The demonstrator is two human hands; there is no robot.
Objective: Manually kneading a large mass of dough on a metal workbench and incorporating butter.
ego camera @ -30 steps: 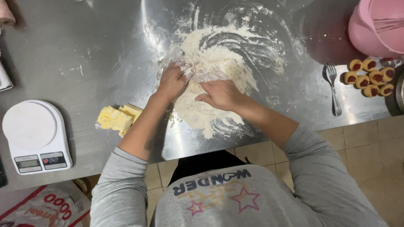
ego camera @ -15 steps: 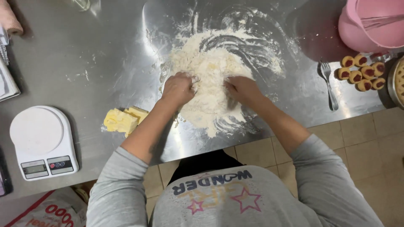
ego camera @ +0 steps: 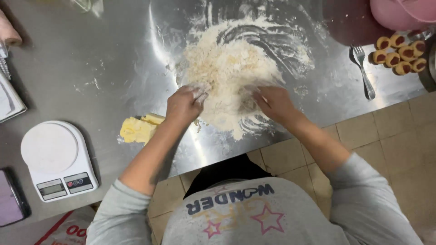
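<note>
Both hands work a crumbly flour mound (ego camera: 229, 77) on the steel desk (ego camera: 91, 68). The left hand (ego camera: 184, 104) curls its fingers narrow around a pinch of mix; the right hand (ego camera: 272, 102) presses fingers loosely spread into the near edge. Just outside the left fingers lie butter pieces (ego camera: 136, 129). The mound's tail nears the desk edge, so a pull toward the body could spill flour onto the floor.

Both hands reach forward, left hand (ego camera: 184, 105) loosely curled, right hand (ego camera: 273, 102) palm-down with fingers bent.
</note>
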